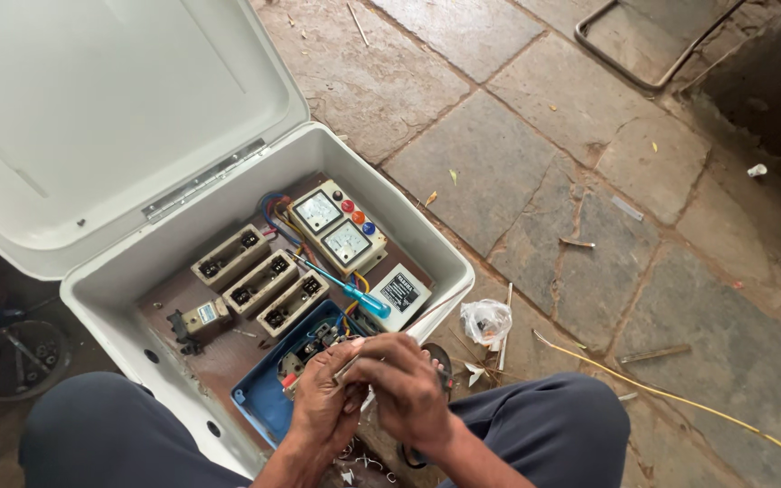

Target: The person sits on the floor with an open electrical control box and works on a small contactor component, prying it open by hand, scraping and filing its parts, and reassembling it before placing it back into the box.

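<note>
At the far left, a dark round dish of bolts and small metal parts (20, 357) sits on the floor beside the person's knee. Next to it stands the grey enclosure (119, 298), its hinged lid (110, 108) thrown back. On the brown backing board inside lie three beige fuse holders (261, 282) in a slanted row, then a meter panel (336, 230) with two dials and coloured buttons, with a bundle of coloured wires behind it. A blue-handled screwdriver (345, 287) rests across the parts, tip toward the fuse holders, within easy reach. Below it sits a blue-cased unit (268, 398) with its terminals exposed.

Over that unit the left hand (323, 398) is curled around a thin pale wire end (354, 359); the right hand (404, 389) pinches the same piece from the other side, fingers closed on it. The piece is small and mostly hidden, so its exact state cannot be told.

To do this well, it seems wise to hold the work close above the box, keep the grip near the end being dressed, and twist evenly so no strands splay. Offcuts already litter the floor between the knees; any that drop among the terminals could bridge contacts.

To the right lie a crumpled plastic bag (485, 321) and a long yellow wire (680, 402) across the stone floor (535, 172).
</note>
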